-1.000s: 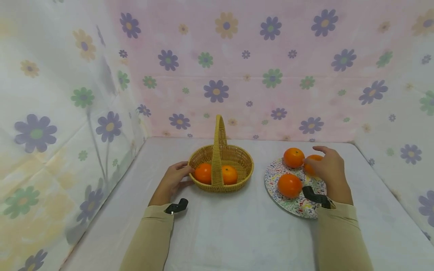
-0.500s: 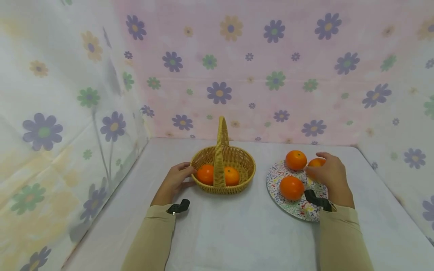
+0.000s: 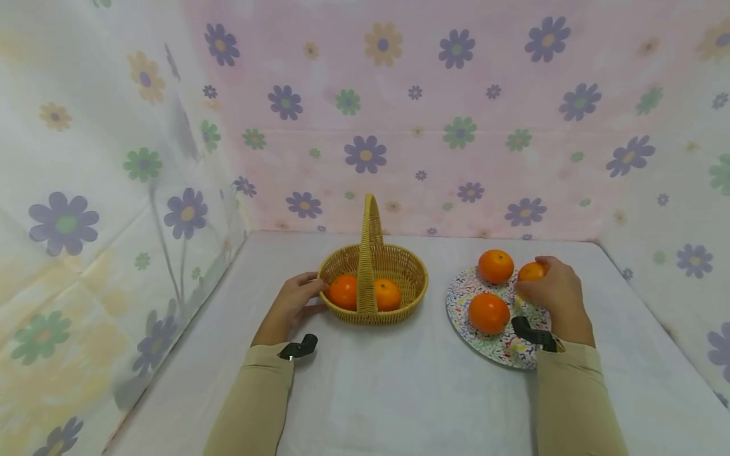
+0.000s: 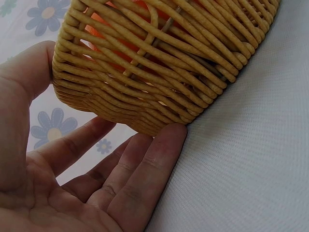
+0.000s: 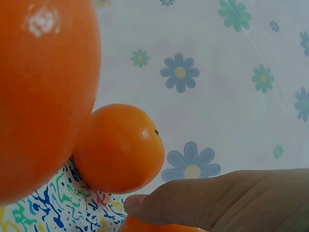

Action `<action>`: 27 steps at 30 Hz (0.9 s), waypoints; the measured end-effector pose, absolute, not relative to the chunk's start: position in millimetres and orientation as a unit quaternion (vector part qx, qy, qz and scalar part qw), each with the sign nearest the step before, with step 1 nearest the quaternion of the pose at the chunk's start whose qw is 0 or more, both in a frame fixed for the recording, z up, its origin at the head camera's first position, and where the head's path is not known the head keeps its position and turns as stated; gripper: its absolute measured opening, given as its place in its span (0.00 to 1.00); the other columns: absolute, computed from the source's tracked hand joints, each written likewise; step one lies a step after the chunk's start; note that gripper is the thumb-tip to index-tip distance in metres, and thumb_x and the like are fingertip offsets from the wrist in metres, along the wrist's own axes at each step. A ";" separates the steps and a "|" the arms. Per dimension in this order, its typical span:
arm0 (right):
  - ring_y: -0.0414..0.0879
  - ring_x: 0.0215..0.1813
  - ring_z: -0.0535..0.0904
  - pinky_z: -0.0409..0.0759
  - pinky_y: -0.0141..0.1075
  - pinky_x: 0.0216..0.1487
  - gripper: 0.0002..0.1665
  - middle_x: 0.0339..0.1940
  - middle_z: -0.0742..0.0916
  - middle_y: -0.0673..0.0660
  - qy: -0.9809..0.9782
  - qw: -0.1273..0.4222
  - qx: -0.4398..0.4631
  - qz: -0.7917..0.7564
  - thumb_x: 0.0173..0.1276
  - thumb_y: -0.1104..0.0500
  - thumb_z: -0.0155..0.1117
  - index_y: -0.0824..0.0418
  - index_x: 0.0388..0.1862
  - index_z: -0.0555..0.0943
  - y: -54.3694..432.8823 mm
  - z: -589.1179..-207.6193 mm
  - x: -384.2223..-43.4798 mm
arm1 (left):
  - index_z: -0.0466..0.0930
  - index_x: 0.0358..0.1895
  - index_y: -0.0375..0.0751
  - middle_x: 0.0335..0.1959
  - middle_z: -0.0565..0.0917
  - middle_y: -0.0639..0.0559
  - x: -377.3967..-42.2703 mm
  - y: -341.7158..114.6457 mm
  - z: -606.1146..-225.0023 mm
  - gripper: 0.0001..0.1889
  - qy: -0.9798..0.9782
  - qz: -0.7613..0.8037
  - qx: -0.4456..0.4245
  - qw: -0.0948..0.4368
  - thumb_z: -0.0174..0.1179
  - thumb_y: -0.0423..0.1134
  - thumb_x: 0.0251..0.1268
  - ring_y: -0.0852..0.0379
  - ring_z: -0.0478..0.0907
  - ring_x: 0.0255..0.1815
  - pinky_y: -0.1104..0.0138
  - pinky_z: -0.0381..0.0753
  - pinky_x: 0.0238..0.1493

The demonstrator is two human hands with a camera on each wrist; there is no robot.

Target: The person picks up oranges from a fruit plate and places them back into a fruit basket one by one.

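Observation:
My left hand point(image 3: 292, 297) touches the left end of a yellow wicker basket point(image 3: 406, 309). In the left wrist view its thumb is at the rim and the straight fingers point(image 4: 145, 179) lie against the lower wall. Two oranges, one of them this orange point(image 3: 343, 292), sit inside the basket, partly behind its tall handle. On the right, my right hand point(image 3: 553, 294) grips an orange point(image 3: 531, 271) at the back right of a speckled round plate point(image 3: 459, 310). Its thumb point(image 5: 169, 203) crosses the fruit's side in the right wrist view.
Two more oranges are on the plate: a front orange point(image 3: 488, 313) and a back orange point(image 3: 495, 266), both close to my right hand. A white cloth point(image 3: 388, 392) covers the table. Flowered cloth walls point(image 3: 422, 114) stand behind and at the sides.
My right fingers have come down from above the back right orange and closed around it. The left hand stays at the basket. The head view shifts slightly.

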State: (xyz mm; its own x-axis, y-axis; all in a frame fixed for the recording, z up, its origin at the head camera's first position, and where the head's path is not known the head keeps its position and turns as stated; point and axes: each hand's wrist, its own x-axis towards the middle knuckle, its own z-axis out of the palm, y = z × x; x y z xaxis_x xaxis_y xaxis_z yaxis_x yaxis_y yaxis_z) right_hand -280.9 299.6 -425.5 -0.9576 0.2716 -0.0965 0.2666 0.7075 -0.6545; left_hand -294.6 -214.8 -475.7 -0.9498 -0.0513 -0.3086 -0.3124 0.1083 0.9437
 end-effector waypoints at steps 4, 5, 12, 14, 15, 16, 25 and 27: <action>0.72 0.64 0.69 0.78 0.66 0.66 0.57 0.71 0.70 0.77 -0.920 0.002 -0.161 0.356 0.60 0.56 0.76 0.66 0.82 0.56 298.5 -424.9 -280.8 | 0.74 0.71 0.45 0.69 0.76 0.44 -295.1 -215.1 -475.8 0.31 0.737 0.657 -0.126 0.099 0.67 0.43 0.63 0.43 0.77 0.65 0.57 0.90 0.52; 0.72 0.65 0.68 0.77 0.66 0.67 0.57 0.71 0.70 0.77 -0.919 0.002 -0.165 0.357 0.60 0.56 0.76 0.66 0.82 0.56 298.2 -424.6 -280.6 | 0.73 0.71 0.44 0.69 0.76 0.43 -295.0 -215.2 -476.0 0.31 0.737 0.658 -0.123 0.098 0.66 0.43 0.64 0.43 0.76 0.66 0.57 0.90 0.52; 0.73 0.68 0.67 0.75 0.67 0.69 0.58 0.73 0.69 0.77 -0.913 0.002 -0.182 0.365 0.61 0.57 0.77 0.65 0.83 0.54 298.8 -423.5 -280.1 | 0.73 0.72 0.42 0.69 0.75 0.42 -294.3 -215.5 -476.2 0.31 0.732 0.665 -0.111 0.098 0.65 0.42 0.65 0.43 0.76 0.66 0.55 0.89 0.54; 0.73 0.68 0.66 0.75 0.67 0.69 0.59 0.73 0.69 0.77 -0.912 0.003 -0.182 0.367 0.61 0.57 0.77 0.65 0.83 0.54 299.3 -423.5 -280.5 | 0.73 0.72 0.42 0.70 0.75 0.42 -293.9 -215.4 -475.7 0.31 0.731 0.666 -0.110 0.099 0.65 0.42 0.65 0.43 0.75 0.66 0.54 0.89 0.56; 0.73 0.68 0.66 0.75 0.67 0.69 0.59 0.73 0.69 0.77 -0.912 0.005 -0.181 0.369 0.61 0.57 0.78 0.65 0.83 0.54 299.5 -423.4 -280.9 | 0.73 0.72 0.42 0.70 0.75 0.41 -293.6 -215.4 -475.5 0.31 0.731 0.666 -0.109 0.099 0.65 0.42 0.66 0.43 0.75 0.66 0.54 0.89 0.56; 0.73 0.68 0.67 0.75 0.67 0.69 0.59 0.73 0.69 0.77 -0.911 0.006 -0.180 0.370 0.60 0.57 0.78 0.65 0.83 0.54 299.6 -423.2 -281.0 | 0.72 0.73 0.42 0.71 0.75 0.41 -293.1 -215.3 -475.1 0.31 0.732 0.666 -0.107 0.100 0.65 0.42 0.66 0.43 0.75 0.66 0.53 0.88 0.56; 0.73 0.69 0.68 0.76 0.65 0.69 0.54 0.75 0.69 0.76 -0.906 0.031 -0.167 0.387 0.67 0.56 0.73 0.64 0.84 0.54 297.7 -414.3 -279.0 | 0.73 0.71 0.43 0.69 0.76 0.42 -293.3 -215.4 -475.3 0.30 0.735 0.662 -0.115 0.097 0.65 0.43 0.66 0.43 0.76 0.65 0.56 0.90 0.53; 0.72 0.68 0.70 0.78 0.64 0.67 0.52 0.75 0.69 0.76 -0.905 0.037 -0.163 0.390 0.68 0.56 0.71 0.64 0.84 0.54 295.9 -410.9 -277.9 | 0.74 0.71 0.43 0.68 0.76 0.42 -293.6 -215.1 -475.3 0.30 0.734 0.662 -0.119 0.097 0.65 0.43 0.65 0.43 0.76 0.65 0.56 0.90 0.52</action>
